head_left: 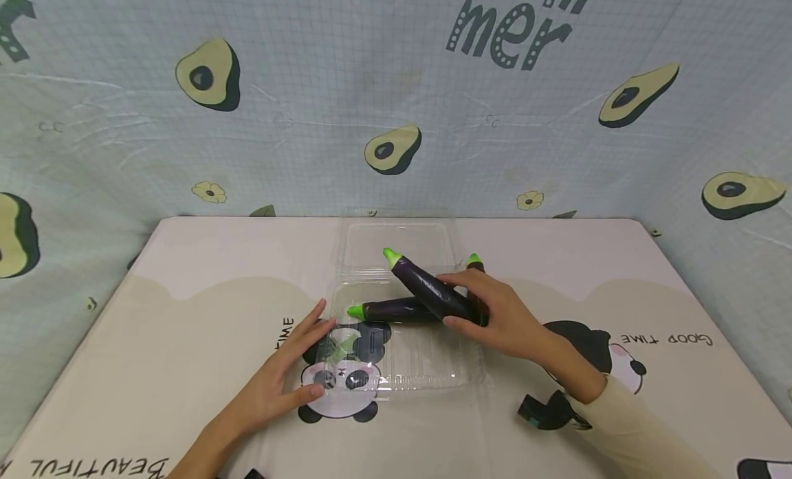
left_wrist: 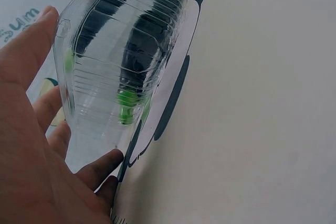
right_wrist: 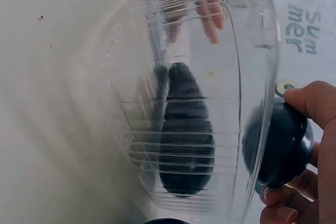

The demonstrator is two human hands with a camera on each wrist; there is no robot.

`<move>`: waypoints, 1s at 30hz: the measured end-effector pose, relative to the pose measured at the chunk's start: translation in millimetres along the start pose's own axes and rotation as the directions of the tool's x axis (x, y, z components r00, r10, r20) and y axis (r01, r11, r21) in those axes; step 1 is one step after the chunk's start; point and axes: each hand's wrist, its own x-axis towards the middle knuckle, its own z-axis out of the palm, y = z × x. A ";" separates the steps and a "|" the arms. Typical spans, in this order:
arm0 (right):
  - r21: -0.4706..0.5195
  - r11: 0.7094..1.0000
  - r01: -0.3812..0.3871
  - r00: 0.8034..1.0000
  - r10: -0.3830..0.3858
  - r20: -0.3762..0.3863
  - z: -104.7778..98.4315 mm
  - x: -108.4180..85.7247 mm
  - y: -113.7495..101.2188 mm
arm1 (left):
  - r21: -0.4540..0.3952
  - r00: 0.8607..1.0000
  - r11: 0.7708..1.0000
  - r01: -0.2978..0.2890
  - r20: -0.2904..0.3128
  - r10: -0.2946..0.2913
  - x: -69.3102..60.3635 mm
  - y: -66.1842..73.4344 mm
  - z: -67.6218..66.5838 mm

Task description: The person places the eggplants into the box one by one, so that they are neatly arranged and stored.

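My right hand [head_left: 504, 317] grips the lower end of a dark purple eggplant [head_left: 433, 283], tilted above a clear plastic container [head_left: 427, 359], its green stem pointing back left. Beneath it, a second eggplant [head_left: 392, 310] lies crosswise in the container, stem to the left. A third eggplant [head_left: 475, 260] shows its stem behind my right hand, which hides most of it. Fingers extended, my left hand [head_left: 269, 390] touches the container's left side. The right wrist view shows the gripped eggplant [right_wrist: 286, 142] just outside the clear wall and another eggplant [right_wrist: 186, 140] through it.
The container's clear lid [head_left: 399, 244] lies folded back toward the table's far edge. A printed cloth with pandas [head_left: 340, 396] covers the table [head_left: 204, 341]. Behind stands an avocado-patterned curtain [head_left: 309, 73]. A black device [head_left: 547, 410] is beside my right sleeve [head_left: 637, 424].
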 end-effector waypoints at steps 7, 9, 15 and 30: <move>-0.007 0.998 0.058 0.997 -0.058 0.059 6.8 3.6 -2.5 | 0.009 1.000 1.000 0.013 0.001 -0.013 -0.4 0.8 0.0; -0.012 0.997 0.073 0.994 -0.072 0.081 8.7 4.9 -2.9 | 0.013 1.000 1.000 0.017 0.001 -0.017 -0.4 1.2 -0.2; -0.023 0.996 0.086 0.986 -0.082 0.148 12.2 8.5 -5.6 | 0.008 1.000 1.000 0.005 -0.001 -0.005 -0.3 1.1 -0.2; -0.030 0.985 0.172 0.961 -0.161 0.223 16.1 14.8 -3.3 | 0.011 1.000 1.000 0.006 -0.005 -0.006 0.6 2.8 -0.4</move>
